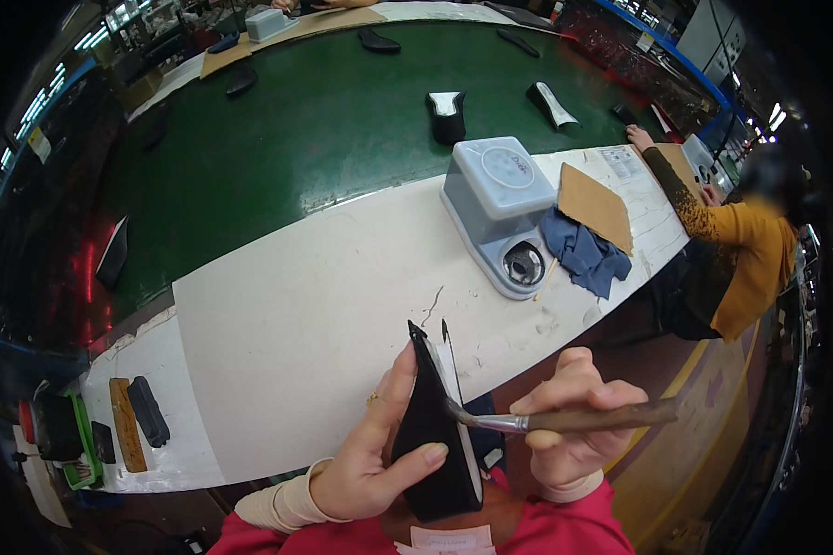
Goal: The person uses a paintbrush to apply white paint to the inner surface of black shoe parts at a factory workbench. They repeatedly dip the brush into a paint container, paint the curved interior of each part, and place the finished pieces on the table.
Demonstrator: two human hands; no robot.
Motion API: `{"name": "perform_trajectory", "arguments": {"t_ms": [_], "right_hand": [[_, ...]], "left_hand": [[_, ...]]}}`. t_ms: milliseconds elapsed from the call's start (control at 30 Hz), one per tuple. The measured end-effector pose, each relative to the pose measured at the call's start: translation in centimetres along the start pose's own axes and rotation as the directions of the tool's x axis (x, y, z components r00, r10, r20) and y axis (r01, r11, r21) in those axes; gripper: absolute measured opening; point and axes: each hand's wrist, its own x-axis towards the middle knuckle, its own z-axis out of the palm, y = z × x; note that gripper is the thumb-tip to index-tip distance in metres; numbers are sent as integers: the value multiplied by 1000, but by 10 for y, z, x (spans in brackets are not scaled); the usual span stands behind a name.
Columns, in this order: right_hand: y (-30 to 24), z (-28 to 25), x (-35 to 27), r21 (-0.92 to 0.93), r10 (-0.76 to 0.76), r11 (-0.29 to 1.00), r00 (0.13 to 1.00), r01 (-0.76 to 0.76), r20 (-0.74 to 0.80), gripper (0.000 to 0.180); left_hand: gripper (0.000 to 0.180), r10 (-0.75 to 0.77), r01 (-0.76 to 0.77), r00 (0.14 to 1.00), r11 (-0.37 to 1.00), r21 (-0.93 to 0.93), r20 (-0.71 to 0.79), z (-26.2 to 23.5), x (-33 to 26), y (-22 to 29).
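Note:
My left hand (366, 462) grips a black shoe upper (435, 476), thumb on its near face and fingers behind. It stands tilted up over the table's front edge, with a pale lining showing along its right side. My right hand (574, 407) is closed around a brush (611, 418) with a brown wooden handle and a metal ferrule. The dark, bent bristles touch the right edge of the upper. Beyond it on the white tabletop (315, 296) stands a light blue plastic pot (500, 190) with a round, dark-stained opening at its front.
Beside the pot lie a crumpled blue cloth (585, 257) and a cardboard piece (594, 205). A green conveyor belt (296, 120) carries several shoe parts. At right, a person in a mustard sleeve (745, 222) reaches toward the belt. Dark and wooden blocks (128, 425) lie at left.

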Motion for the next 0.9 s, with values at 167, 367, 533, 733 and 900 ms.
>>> {"name": "perform_trajectory", "arguments": {"t_ms": [167,367,533,733,900], "right_hand": [[0,0,-2,40,10,999,1000,-10,-1,56],[-3,-1,-6,410,390,857,913,-313,-118,51],[51,-33,15,114,327,944,841,-309,-430,46],[114,-57,25,-148,394,877,860,-457,-323,42],[130,-55,29,-285,351,863,901,-417,-255,41]], "left_hand": [[78,14,-13,1000,1000,12,-15,-1,1,0],[78,17,-15,999,997,71,-29,-8,8,-2],[67,-211,159,966,942,-296,-153,-16,19,-7],[55,-386,186,888,801,-570,-252,-29,28,-16],[55,-410,210,876,797,-566,-253,-35,29,-19]]}}
